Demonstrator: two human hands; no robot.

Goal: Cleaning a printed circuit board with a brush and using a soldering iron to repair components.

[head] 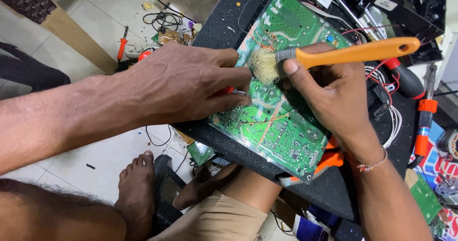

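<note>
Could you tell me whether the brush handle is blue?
No, the brush in the right hand has an orange handle.

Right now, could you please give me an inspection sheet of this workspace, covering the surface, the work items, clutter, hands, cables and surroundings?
Surface: black mat on the bench, largely covered.
Job's things: green circuit board lying flat on the mat; orange-handled brush, its bristles on the board.
Clutter: red-and-black screwdriver and orange tool at the right edge; orange-handled pliers partly under the board.
Grippers: left hand presses on the board, pinching something red, not identifiable; right hand grips the brush.
Cables: white wire bundle right of the board; thin copper wires across the board; black cord on the floor.
Surroundings: tiled floor, a red screwdriver on it; the person's bare foot.
</note>
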